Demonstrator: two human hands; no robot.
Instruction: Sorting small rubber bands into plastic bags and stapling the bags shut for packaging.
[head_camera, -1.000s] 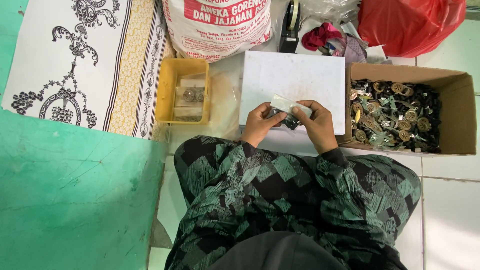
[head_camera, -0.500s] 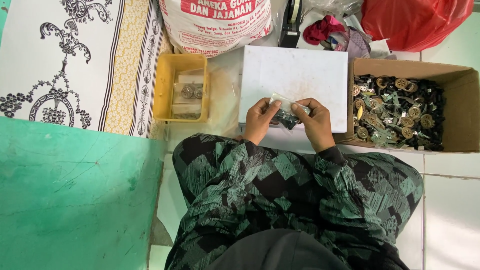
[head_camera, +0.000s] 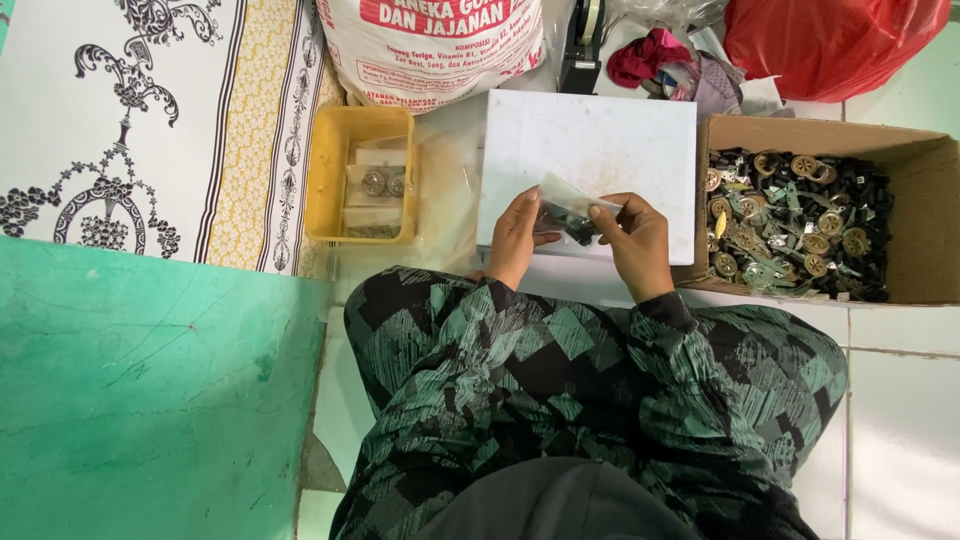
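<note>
Small clear bag of dark parts held up between your two hands.

You pinch the plastic bag (head_camera: 568, 212) over the white board (head_camera: 600, 140), left hand (head_camera: 518, 235) closed on its left edge, right hand (head_camera: 638, 235) on the top corner; this looks like closing a filled bag, so the next move needs a level hold. The contents are too small to identify; the cardboard box (head_camera: 800, 135) of mixed parts sits right.
</note>
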